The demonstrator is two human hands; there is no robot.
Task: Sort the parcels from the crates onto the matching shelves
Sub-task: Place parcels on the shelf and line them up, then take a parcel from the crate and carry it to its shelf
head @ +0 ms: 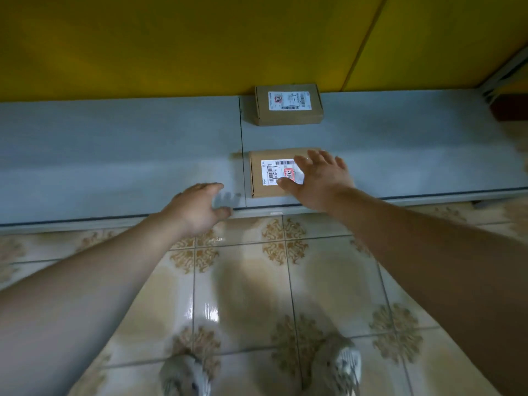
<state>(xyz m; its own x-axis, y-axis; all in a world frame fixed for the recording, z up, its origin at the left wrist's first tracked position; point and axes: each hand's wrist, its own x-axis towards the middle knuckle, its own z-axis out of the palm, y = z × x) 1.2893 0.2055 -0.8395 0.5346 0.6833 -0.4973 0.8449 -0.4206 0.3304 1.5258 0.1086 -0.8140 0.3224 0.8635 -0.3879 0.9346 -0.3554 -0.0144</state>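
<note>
1. Ahead, a low grey shelf [114, 155] runs from left to right against a yellow wall [171, 38], with a thin seam [242, 155] dividing its top into two panels.
2. Two brown cardboard parcels lie flat on the panel right of that seam, one behind the other and well apart.
3. The near parcel [271, 191] sits close to the shelf's front edge, its left side just beside the seam. Its white label [270, 172] faces up, with barcodes and a red mark.
4. The far parcel [288, 108] rests at the back, against the yellow wall, and also shows a white label on top.
5. The right hand [320, 178] is spread flat over the right half of the near parcel, fingers straight and apart, the thumb across the label. Whether the palm touches the cardboard cannot be told.
6. The left hand [197, 208] is over the shelf's front edge, just left of the near parcel and not touching it. Its fingertips are blurred, but thumb and fingers stand apart and hold nothing.
7. Below lies a glossy patterned tile floor [243, 281], with two grey shoes [185, 375] at the bottom edge.
</note>
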